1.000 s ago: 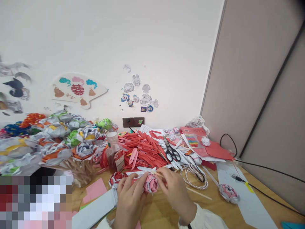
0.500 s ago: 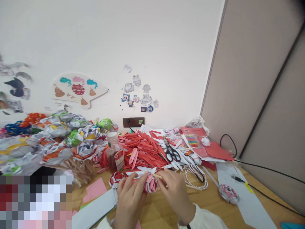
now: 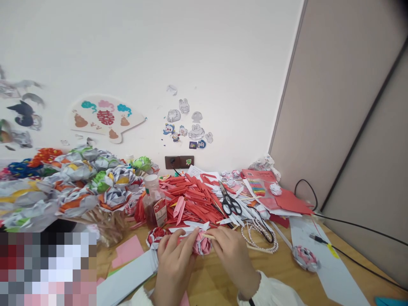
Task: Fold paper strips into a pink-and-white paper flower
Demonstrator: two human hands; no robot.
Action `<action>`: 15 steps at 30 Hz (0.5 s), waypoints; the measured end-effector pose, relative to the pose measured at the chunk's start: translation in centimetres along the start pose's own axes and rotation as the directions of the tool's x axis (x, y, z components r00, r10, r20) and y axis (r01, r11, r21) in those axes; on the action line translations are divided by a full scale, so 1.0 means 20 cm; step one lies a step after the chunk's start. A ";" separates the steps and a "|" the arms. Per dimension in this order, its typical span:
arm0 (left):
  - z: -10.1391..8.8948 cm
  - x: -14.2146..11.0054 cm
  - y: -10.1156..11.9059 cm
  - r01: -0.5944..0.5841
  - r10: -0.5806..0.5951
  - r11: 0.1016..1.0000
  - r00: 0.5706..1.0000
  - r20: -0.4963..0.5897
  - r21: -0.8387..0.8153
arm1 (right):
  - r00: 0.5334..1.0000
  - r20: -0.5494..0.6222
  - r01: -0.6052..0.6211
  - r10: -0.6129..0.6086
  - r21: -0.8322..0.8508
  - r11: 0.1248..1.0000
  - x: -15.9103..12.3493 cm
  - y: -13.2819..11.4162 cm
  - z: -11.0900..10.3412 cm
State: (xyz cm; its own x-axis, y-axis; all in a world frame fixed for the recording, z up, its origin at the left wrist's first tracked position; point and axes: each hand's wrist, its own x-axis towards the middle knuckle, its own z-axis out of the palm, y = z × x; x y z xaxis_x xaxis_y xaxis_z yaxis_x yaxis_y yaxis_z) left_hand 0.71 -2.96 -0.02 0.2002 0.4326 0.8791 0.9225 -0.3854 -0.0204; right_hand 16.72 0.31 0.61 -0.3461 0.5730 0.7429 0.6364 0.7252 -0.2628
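Observation:
A folded paper flower in pink and white is held low over the table, its far side partly covered by fingers. My left hand grips it from the left, fingers closed around its edge. My right hand pinches a thin pale wooden stick, whose tip meets the flower's upper part. A red and white paper flower lies just beyond my left fingers. White folded strips rest behind the held flower.
Red folded strips form a heap behind my hands, with black scissors at its right. A glue bottle stands left of the heap. Pearl beads, another flower and a cable lie rightward; paper flowers crowd the left.
Both hands stay nearly in place. The stick's tip has shifted slightly on the flower, and the flower looks turned a little. The whole view has moved slightly.

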 end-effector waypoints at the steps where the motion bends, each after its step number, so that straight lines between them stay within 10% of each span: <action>1: 0.00 0.00 0.00 0.000 0.000 1.000 1.000 0.001 0.006 | 1.000 0.007 0.008 -0.008 -0.017 1.000 0.00 0.00 0.00; 15: -0.01 0.01 0.00 0.000 0.000 1.000 1.000 0.006 -0.029 | 1.000 -0.026 0.005 -0.005 0.028 1.000 -0.01 0.03 0.01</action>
State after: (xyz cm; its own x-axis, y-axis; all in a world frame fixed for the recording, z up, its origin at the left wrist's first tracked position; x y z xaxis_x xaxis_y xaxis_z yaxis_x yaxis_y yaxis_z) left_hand 0.70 -3.01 0.28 0.2024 0.4376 0.8761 0.9124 -0.4092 -0.0064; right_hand 17.15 0.75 0.22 -0.3309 0.5594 0.7600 0.6152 0.7386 -0.2758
